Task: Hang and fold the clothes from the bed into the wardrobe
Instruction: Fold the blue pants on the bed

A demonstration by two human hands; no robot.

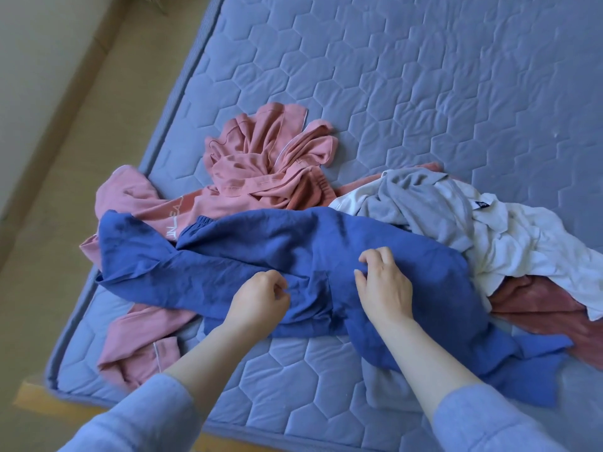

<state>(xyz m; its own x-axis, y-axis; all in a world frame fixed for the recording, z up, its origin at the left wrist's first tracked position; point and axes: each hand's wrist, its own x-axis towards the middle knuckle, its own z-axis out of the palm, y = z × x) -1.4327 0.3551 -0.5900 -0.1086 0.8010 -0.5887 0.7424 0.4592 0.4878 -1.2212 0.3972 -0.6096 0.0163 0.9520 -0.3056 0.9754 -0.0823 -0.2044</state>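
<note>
Hands are closed on the blue garment [228, 265]: a fold is pinched by the left hand [261, 300] and another by the right hand [385, 283]. The garment is spread across the near bed [424, 93], laid over pink clothes [261, 164]. To its right, farther back, grey and white clothes [456, 223] are heaped

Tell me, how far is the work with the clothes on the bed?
Nothing looks folded or hung yet. In hand: the left hand and right hand pinch the blue garment. Left: the pink clothes and the grey and white clothes, all crumpled on the mattress.
</note>
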